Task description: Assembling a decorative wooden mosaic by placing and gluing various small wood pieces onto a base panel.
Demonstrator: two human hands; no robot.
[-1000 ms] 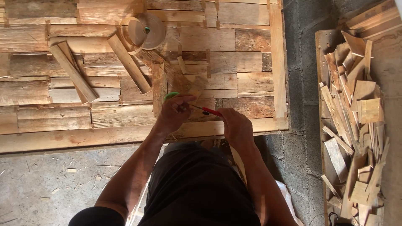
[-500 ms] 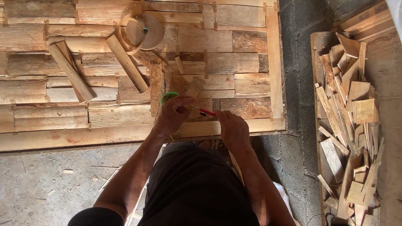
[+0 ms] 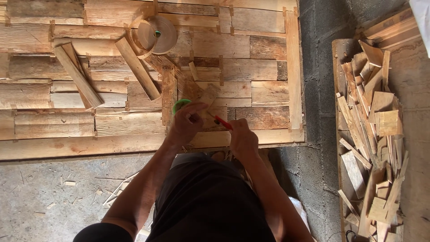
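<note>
Hands [image 3: 186, 123] barely shifted, red tool [image 3: 222, 122] between both grips

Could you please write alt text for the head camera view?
Seen from above, a person's left hand and right hand work with a red-handled tool on a wooden panel; scrap offcuts lie right.

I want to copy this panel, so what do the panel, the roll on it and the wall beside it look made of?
Panel: rough, unfinished wood boards, with visible grain and mixed brown tones. Roll: looks like thin wood veneer or paper tape, pale tan and coiled; hard to tell. Wall: grey concrete blocks with mortar joints.
</note>
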